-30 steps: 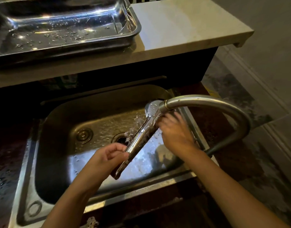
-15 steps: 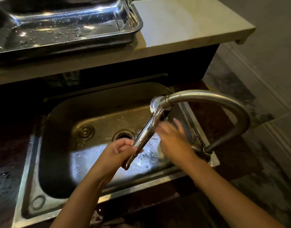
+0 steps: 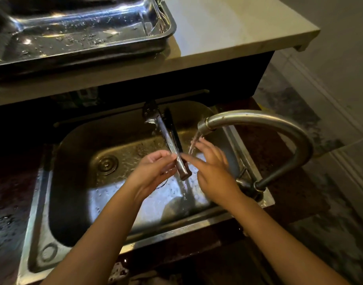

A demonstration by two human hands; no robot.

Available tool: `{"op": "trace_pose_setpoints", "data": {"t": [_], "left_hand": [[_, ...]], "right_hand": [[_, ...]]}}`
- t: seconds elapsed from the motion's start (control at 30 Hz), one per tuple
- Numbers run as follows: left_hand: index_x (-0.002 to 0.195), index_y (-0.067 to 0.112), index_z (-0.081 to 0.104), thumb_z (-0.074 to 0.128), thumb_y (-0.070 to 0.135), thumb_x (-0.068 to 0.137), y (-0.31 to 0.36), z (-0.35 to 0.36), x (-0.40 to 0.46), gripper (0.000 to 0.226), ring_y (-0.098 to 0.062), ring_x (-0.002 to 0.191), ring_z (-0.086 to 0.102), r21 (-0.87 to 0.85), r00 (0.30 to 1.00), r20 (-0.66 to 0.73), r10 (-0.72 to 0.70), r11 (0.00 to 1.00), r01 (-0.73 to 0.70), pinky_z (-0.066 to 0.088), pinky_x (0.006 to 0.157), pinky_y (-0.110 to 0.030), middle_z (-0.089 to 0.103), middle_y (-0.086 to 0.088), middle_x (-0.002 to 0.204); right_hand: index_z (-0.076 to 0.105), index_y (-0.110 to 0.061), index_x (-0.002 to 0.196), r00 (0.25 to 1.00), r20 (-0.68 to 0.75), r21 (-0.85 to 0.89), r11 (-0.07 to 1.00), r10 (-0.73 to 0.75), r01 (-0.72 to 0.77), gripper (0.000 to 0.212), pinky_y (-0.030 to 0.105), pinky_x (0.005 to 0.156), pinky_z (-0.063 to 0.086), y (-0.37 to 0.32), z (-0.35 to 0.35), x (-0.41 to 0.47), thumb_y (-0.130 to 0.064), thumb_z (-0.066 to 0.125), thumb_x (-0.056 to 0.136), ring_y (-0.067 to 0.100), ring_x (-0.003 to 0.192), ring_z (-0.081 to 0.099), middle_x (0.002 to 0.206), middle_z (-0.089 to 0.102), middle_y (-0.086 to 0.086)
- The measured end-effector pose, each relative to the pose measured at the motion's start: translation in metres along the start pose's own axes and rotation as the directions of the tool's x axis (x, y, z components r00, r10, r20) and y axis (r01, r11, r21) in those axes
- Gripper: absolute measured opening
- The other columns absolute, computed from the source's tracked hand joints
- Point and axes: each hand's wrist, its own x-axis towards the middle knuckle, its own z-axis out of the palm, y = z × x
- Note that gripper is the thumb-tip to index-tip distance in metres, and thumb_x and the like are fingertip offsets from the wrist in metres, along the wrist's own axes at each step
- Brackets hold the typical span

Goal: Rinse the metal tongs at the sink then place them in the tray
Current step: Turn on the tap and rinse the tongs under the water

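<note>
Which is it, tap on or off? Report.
On. A thin stream of water falls from the curved metal faucet spout onto the right hand, over the steel sink.

Dim, shadowy scene; glare on the tray [image 3: 84,36], wide-angle edge bending.

Kitchen: steel sink [image 3: 35,204]; curved tap [image 3: 279,128] (running); tray [image 3: 160,41] on counter [image 3: 228,27]

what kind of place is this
Most likely a kitchen wash-up area, possibly a commercial one: a stainless steel sink with a running curved faucet, and a wet metal tray on a pale counter behind it.
</note>
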Motion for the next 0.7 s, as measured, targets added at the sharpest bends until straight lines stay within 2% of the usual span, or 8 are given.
{"op": "trace_pose_setpoints", "data": {"t": [0.03, 0.1, 0.17, 0.23, 0.33, 0.47, 0.6, 0.7], "left_hand": [[0.074, 0.011, 0.054, 0.051, 0.006, 0.089, 0.003, 0.002, 0.003, 0.015, -0.001, 0.050, 0.063, -0.005, 1.000, 0.006, 0.014, 1.000, -0.014, 0.048, 0.089, -0.032, 0.062, 0.005, 0.043], [0.073, 0.010, 0.055, 0.052, 0.004, 0.088, 0.008, 0.009, 0.007, 0.016, -0.004, 0.053, 0.063, 0.009, 1.000, 0.004, 0.029, 1.000, -0.029, 0.055, 0.075, -0.024, 0.065, 0.003, 0.055], [0.073, 0.010, 0.058, 0.056, 0.005, 0.086, 0.009, 0.017, 0.010, 0.014, -0.010, 0.062, 0.063, 0.060, 0.999, -0.012, 0.036, 0.998, -0.036, 0.057, 0.064, -0.018, 0.064, -0.005, 0.072], [0.075, 0.011, 0.060, 0.057, 0.008, 0.086, 0.009, 0.024, 0.013, 0.012, -0.016, 0.074, 0.062, 0.113, 0.999, -0.020, 0.044, 0.993, -0.041, 0.058, 0.068, -0.021, 0.062, -0.009, 0.081], [0.080, 0.010, 0.063, 0.053, 0.010, 0.088, 0.007, 0.027, 0.016, 0.013, -0.023, 0.083, 0.061, 0.111, 0.999, 0.006, 0.044, 0.993, -0.044, 0.054, 0.080, -0.030, 0.063, -0.012, 0.086], [0.098, 0.006, 0.063, 0.049, 0.011, 0.090, -0.007, 0.015, 0.009, 0.017, -0.014, 0.071, 0.064, 0.025, 0.978, 0.205, -0.031, 0.999, 0.027, 0.055, 0.062, -0.024, 0.070, -0.007, 0.082], [0.095, 0.012, 0.064, 0.046, 0.014, 0.092, -0.025, 0.001, -0.004, 0.018, -0.012, 0.071, 0.068, -0.077, 0.960, 0.212, -0.182, 0.976, 0.202, 0.055, 0.059, -0.024, 0.069, -0.007, 0.086], [0.099, 0.011, 0.066, 0.048, 0.026, 0.093, -0.031, -0.001, -0.011, 0.025, -0.016, 0.078, 0.069, 0.189, 0.968, 0.130, -0.217, 0.963, 0.191, 0.055, 0.061, -0.022, 0.072, -0.008, 0.095]], "right_hand": [[0.044, -0.032, 0.135, 0.996, 0.016, 0.194, 0.977, 0.089, -0.090, 0.063, 0.022, 0.112, 0.021, -0.001, 0.002, 0.001, 0.004, 0.047, 0.084, 0.015, 0.137, 0.026, 0.146, 0.036, 0.000], [0.043, -0.035, 0.131, 0.964, 0.052, 0.584, 0.774, 0.263, -0.242, 0.055, 0.001, 0.095, 0.030, -0.003, 0.005, 0.002, 0.000, 0.043, 0.089, 0.005, 0.123, 0.041, 0.131, 0.046, -0.008], [0.050, -0.036, 0.115, 0.897, 0.123, 0.827, 0.455, 0.424, -0.328, 0.038, 0.016, 0.092, 0.044, -0.002, 0.008, 0.004, -0.006, 0.043, 0.093, 0.013, 0.114, 0.054, 0.115, 0.057, -0.006], [0.058, -0.030, 0.106, 0.804, 0.273, 0.873, 0.214, 0.529, -0.438, 0.024, 0.034, 0.091, 0.049, 0.005, 0.009, 0.007, -0.015, 0.043, 0.095, 0.021, 0.109, 0.060, 0.108, 0.064, 0.000], [0.067, -0.019, 0.102, 0.750, 0.424, 0.869, 0.005, 0.508, -0.495, 0.023, 0.035, 0.082, 0.051, 0.013, 0.009, 0.015, -0.026, 0.047, 0.095, 0.020, 0.098, 0.065, 0.095, 0.072, 0.004], [0.064, -0.015, 0.104, 0.715, 0.552, 0.834, -0.297, 0.429, -0.466, 0.027, 0.032, 0.067, 0.047, 0.015, 0.013, 0.027, -0.029, 0.043, 0.095, 0.017, 0.083, 0.065, 0.081, 0.073, 0.003], [0.055, -0.020, 0.120, 0.745, 0.589, 0.785, -0.442, 0.313, -0.434, 0.028, 0.033, 0.070, 0.054, 0.012, 0.025, 0.028, -0.025, 0.040, 0.097, 0.022, 0.085, 0.071, 0.096, 0.073, 0.010], [0.052, -0.025, 0.123, 0.747, 0.575, 0.804, -0.400, 0.332, -0.441, 0.029, 0.030, 0.054, 0.056, 0.003, 0.039, 0.022, -0.018, 0.047, 0.095, 0.020, 0.077, 0.073, 0.094, 0.072, 0.009]]}}
